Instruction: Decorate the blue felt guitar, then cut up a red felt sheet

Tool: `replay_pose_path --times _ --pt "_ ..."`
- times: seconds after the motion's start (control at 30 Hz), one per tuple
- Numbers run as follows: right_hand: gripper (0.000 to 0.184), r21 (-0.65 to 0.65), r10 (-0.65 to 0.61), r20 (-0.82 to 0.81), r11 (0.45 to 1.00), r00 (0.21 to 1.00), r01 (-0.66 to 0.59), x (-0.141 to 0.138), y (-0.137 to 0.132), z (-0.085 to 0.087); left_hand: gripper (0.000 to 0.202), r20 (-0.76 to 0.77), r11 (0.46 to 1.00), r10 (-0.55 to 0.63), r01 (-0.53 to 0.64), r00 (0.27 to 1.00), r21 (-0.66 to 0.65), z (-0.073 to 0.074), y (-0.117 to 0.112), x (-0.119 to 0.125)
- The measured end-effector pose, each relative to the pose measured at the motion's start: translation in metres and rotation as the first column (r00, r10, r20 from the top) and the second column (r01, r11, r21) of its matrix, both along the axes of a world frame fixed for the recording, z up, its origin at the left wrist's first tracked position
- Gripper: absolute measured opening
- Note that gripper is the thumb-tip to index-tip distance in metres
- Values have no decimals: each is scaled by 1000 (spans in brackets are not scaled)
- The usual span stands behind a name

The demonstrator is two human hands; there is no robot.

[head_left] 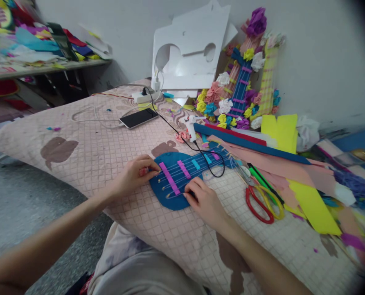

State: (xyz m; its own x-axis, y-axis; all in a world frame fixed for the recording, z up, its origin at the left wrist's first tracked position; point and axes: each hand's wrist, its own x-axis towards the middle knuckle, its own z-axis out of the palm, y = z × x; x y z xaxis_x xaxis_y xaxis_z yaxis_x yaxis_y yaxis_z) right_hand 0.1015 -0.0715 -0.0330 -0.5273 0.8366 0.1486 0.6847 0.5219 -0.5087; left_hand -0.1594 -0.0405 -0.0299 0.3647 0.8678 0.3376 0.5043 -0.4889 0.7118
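A blue foam guitar [173, 198] with white strings and pink and cyan strips lies on the pink quilted bed [102, 151]. My left hand [136, 174] rests at the guitar body's left edge, its fingers curled and pinching something small and pink that I cannot make out. My right hand [205, 200] presses on the body's lower right edge, fingertips bent down against the foam beside the long pink strip [169, 178].
Red and yellow scissors [260, 196] lie right of the guitar. A white glue gun [191, 126] with a black cord, a phone [138, 117] and a power strip [145, 96] lie behind. Flower-decorated foam guitars [240, 88] lean on the wall. Coloured foam sheets [308, 192] spread at right.
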Motion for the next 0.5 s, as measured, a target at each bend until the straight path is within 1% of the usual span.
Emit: replay_pose_path --times 0.2,0.37,0.5 --pt "7 14 -4 20 1000 1000 4 0 0 0 15 11 999 39 -38 999 -18 -1 -3 1" --pt "7 17 -9 31 1000 999 8 -1 -1 1 17 29 1000 13 -13 1000 0 -3 -2 2" --pt "6 33 -26 37 999 999 25 -1 -2 0 17 38 1000 25 -25 999 1 -3 0 1"
